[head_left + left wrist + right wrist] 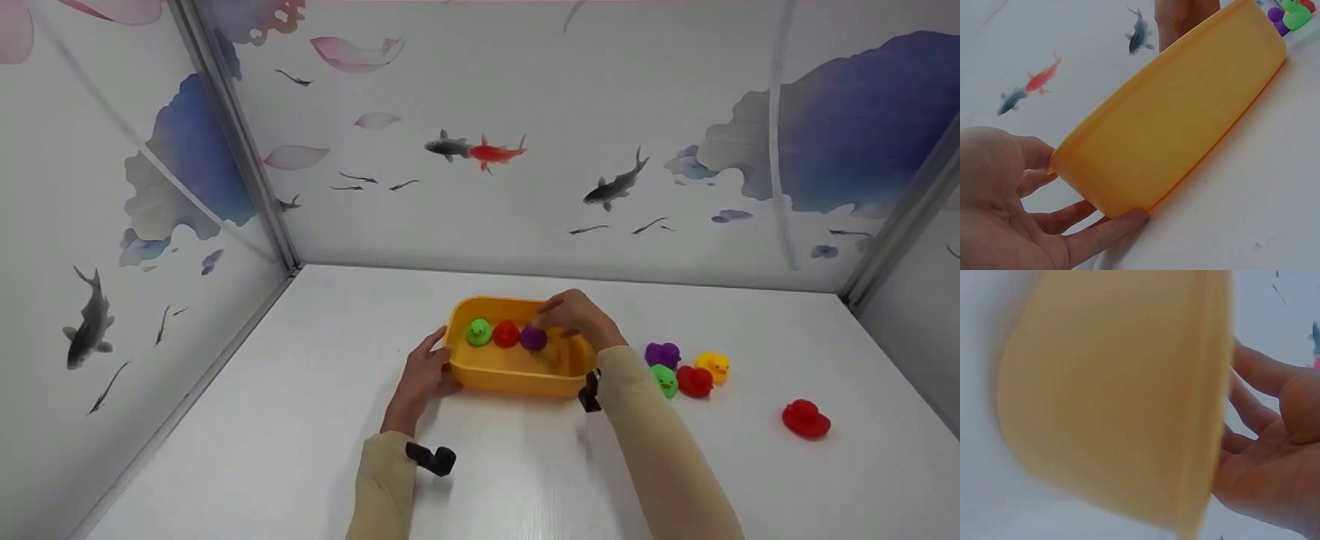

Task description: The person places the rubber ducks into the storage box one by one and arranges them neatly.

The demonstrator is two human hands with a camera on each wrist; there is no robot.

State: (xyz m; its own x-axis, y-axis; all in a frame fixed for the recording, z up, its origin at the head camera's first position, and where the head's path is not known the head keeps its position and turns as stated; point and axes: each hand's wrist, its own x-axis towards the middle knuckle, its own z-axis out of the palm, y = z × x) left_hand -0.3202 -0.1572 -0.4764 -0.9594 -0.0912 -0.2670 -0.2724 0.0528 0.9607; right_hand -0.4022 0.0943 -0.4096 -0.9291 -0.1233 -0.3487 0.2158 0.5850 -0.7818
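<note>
1. Smooth white tabletop (pixel 262 435) meets white back panel (pixel 525 240).
2. Back panel bears printed pink petals (pixel 356 55), one touching grey-and-red fish pair (pixel 487 151), blue-grey watercolour blot (pixel 870 127) at right.
3. White left panel (pixel 45 187): printed dark grey fish (pixel 91 321) below second blue-grey blot (pixel 199 139).
4. Slim grey metal posts (pixel 238 136) at both corners.

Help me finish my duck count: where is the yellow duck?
In the head view, the yellow duck sits on the white table, right of the orange tub, beside a red duck.
</note>
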